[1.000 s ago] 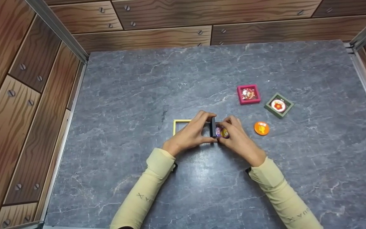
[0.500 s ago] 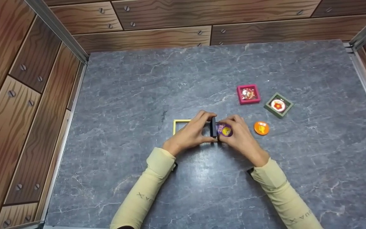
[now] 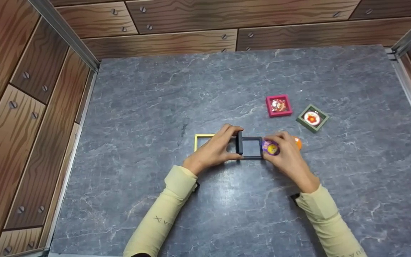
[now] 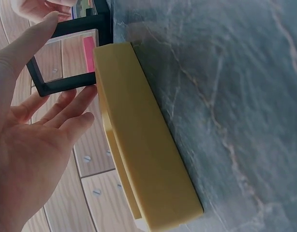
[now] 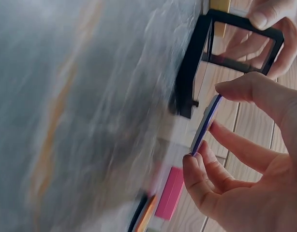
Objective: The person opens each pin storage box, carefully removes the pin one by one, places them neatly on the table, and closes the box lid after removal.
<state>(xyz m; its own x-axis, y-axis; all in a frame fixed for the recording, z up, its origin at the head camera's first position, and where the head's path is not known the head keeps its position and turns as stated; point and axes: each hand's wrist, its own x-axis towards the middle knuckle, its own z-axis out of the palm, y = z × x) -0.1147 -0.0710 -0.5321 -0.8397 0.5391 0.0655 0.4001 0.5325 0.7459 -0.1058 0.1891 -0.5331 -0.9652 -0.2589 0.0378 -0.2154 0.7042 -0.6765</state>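
A black hinged display frame (image 3: 252, 158) lies unfolded on the grey marbled table. One half is flat; the other stands upright, its edges gripped between the thumb and fingers of my left hand (image 3: 209, 148). Clear film spans the raised half (image 4: 66, 85) in the left wrist view. Just right of the flat half, my right hand (image 3: 289, 157) pinches a round purple badge (image 3: 272, 148) with a yellow figure. In the right wrist view the badge (image 5: 205, 125) is edge-on between thumb and fingertips, apart from the frame. A yellow frame (image 3: 196, 142) sits partly hidden behind my left hand.
An orange round badge (image 3: 298, 143) is partly covered by my right hand. Farther back are a pink frame (image 3: 269, 107) and a green frame (image 3: 304, 124), each with a round badge inside. Wood-patterned panels (image 3: 184, 16) border the table at the back and sides.
My right hand has moved right with the purple badge, away from over the black frame's flat half, which is now exposed. My left hand and the raised half stay put.
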